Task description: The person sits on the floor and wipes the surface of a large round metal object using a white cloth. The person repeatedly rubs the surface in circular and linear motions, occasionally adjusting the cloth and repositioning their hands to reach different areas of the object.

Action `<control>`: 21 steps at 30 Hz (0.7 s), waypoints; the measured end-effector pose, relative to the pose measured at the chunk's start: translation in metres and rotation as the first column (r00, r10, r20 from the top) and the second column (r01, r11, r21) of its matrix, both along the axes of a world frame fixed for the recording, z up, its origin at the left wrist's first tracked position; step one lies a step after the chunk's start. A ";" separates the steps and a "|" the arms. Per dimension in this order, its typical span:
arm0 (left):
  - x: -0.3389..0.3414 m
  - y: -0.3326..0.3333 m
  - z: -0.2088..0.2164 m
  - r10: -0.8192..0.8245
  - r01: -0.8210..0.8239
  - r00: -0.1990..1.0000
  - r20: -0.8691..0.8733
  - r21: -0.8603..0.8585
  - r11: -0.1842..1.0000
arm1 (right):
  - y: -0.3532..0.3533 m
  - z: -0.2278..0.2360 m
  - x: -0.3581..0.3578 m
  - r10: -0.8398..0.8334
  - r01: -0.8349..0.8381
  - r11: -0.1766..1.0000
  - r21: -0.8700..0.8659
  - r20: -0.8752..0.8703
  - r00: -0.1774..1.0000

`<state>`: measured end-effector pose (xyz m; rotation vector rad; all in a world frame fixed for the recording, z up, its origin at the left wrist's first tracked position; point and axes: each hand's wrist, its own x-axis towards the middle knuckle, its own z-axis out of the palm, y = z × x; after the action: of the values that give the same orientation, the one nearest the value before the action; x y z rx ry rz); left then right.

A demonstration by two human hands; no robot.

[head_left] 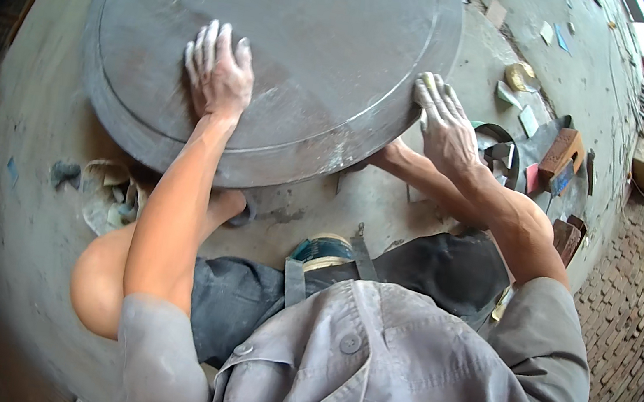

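Observation:
A large round dark-grey disc (321,43) with a raised rim fills the upper middle, in front of my knees. My left hand (219,79) lies on its top face, left of the middle, palm down with the fingers stretched out. At the disc's right edge, my right hand (448,124) rests its straight fingertips against the rim. Pale dust coats the fingers of both hands. I see nothing held in the left; whether something thin lies under the right fingertips is hidden.
Right of the disc are a brown wooden block (562,156), a black curved band (518,160), a yellowish roll (522,76) and several paper scraps (528,120). A crumpled plastic bag (107,190) lies at left. Brick paving (632,272) borders the concrete floor at right.

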<state>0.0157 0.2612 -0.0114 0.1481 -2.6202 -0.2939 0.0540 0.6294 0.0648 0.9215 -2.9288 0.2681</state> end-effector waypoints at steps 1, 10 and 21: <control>-0.003 0.003 0.000 0.004 -0.004 1.000 -0.005 -0.001 1.000 | -0.006 -0.003 0.012 0.039 -0.040 0.998 0.052 0.017 0.999; -0.002 0.000 -0.004 0.003 -0.003 1.000 0.002 0.018 1.000 | -0.033 -0.009 0.040 0.254 -0.292 0.955 0.050 0.373 0.892; 0.000 0.002 -0.006 0.007 -0.005 0.999 -0.054 0.033 0.999 | -0.086 -0.011 0.060 0.486 -0.505 0.861 -0.064 0.398 0.778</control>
<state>0.0158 0.2635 -0.0176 0.1568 -2.5620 -0.3351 0.1135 0.5436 0.0537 1.8539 -2.9755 0.4654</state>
